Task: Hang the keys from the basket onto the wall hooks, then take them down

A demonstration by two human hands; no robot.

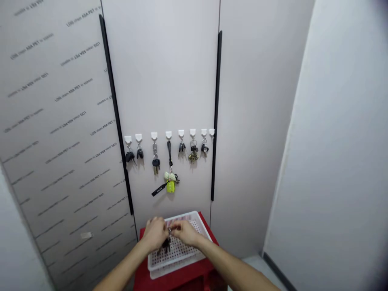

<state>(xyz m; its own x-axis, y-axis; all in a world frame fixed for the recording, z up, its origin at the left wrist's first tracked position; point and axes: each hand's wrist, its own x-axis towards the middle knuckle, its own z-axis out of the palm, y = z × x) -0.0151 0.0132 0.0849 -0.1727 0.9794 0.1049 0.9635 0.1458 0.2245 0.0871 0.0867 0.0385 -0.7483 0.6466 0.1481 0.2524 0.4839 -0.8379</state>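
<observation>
Over a white perforated plastic basket (178,267), a bunch of keys (165,244) with dark heads hangs between my two hands. My left hand (156,233) is closed at the left side of the keys' metal ring. From the right, my right hand (185,233) pinches the same ring between thumb and fingers. On the cabinet door above, several white hooks (168,134) form a row. Key bunches hang from them, among them one with black keys (129,156), one with brass keys (193,156) and one with a bright yellow-green fob (170,186) on a black strap.
The basket rests on a red stand (182,279). Long black handles (217,117) run along the door edges. A film-covered panel (60,121) with printed lettering is on the left, and a white wall (333,141) closes off the right side.
</observation>
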